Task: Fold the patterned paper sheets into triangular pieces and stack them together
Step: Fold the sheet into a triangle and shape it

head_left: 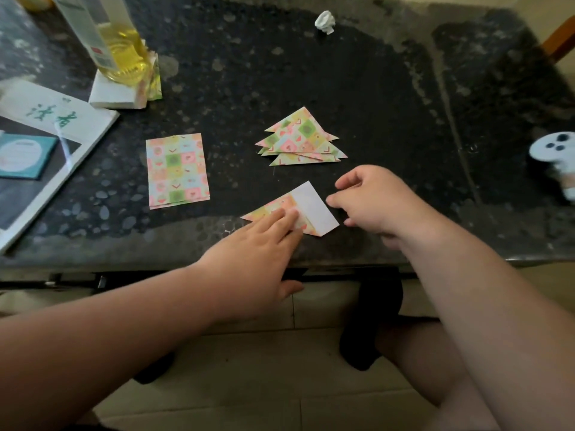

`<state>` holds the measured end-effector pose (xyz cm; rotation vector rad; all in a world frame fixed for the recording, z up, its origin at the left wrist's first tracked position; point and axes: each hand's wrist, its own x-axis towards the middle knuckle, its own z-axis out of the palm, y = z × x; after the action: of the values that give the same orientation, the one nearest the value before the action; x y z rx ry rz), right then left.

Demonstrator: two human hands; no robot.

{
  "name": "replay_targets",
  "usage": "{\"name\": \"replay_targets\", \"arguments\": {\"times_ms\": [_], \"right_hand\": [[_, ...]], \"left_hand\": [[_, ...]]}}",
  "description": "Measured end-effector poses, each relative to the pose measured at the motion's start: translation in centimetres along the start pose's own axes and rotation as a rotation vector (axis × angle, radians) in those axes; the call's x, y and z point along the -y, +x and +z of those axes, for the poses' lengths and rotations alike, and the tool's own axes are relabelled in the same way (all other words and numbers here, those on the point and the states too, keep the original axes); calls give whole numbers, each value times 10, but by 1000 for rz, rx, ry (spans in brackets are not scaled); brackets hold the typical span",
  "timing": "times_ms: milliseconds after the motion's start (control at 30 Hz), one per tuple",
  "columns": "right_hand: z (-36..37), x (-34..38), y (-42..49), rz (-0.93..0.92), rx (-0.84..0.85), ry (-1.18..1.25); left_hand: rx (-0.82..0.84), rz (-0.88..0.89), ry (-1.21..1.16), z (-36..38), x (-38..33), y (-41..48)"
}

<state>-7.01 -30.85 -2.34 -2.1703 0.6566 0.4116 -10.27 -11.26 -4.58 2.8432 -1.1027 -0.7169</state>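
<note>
— So, what lies out to the left of the left hand [258, 244]?

— Far to its left a printed booklet [71, 119] runs off the picture's edge, with a teal card [25, 157] on it; beyond that, a bottle of yellow liquid [121, 57] stands on a white block [112, 94]; nearer, left of the fingertips and apart from them, a stack of flat patterned sheets [177, 171] lies squared, edges aligned.

— And the hand itself?

— Flat, fingers straight, pressing the patterned part of the part-folded sheet [314, 209] onto the table [373, 88]; its thumb hangs past the table's near edge; the sheet lies close to that edge, with its white flap on the side of the right hand [376, 203].

— Is that one holding anything?

— No; its fingers are loosely curled, tips just beside the flap's right edge, a thin gap showing.

— Where are the folded pieces?

— Beyond both hands; the pile of folded triangles [301, 138] sits with points fanned out at either side; a band of dark tabletop separates it from the sheet under the fingers.

— And room to move?

— Right of the right hand a wide stretch of tabletop runs to a white figure [553, 147] at the far right; well beyond the triangles lies a crumpled paper ball [325, 21].
</note>
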Motion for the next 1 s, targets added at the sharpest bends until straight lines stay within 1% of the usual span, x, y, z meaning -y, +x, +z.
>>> {"name": "replay_targets", "arguments": {"times_ms": [67,167,267,367,433,500,533,600,667,700,733,800,867,933,1000], "right_hand": [[3,6,-1,70,95,125],[2,12,-3,105,160,102],[5,11,-4,93,128,95],[12,6,-5,80,65,133],[18,5,-9,110,105,330],[23,6,-15,174,169,572],[25,6,-18,191,196,644],[29,3,-21,180,238,674],[30,-1,-21,130,256,595],[29,-5,-20,69,258,506],[26,-9,-18,-37,248,353],[19,-19,-14,-315,215,-34],[15,-25,-13,-510,242,-277],[16,-31,-11,-612,269,-380],[22,-34,-11,-677,253,-430]], "left_hand": [[-50,-16,-41,1,3,2],[-110,5,-66,0,7,5],[-165,39,-103,1,11,3],[-273,57,-151,1,16,3],[-395,63,-110,0,22,5],[-605,89,-62,1,32,11],[-686,113,-53,1,39,13],[-762,173,-32,5,51,17],[-773,224,-10,15,59,20],[-770,242,-12,20,60,21],[-762,253,-24,24,61,21],[-739,257,-55,29,62,20],[-694,247,-76,30,63,17],[-639,244,-86,29,63,12],[-608,237,-75,29,62,7]]}}
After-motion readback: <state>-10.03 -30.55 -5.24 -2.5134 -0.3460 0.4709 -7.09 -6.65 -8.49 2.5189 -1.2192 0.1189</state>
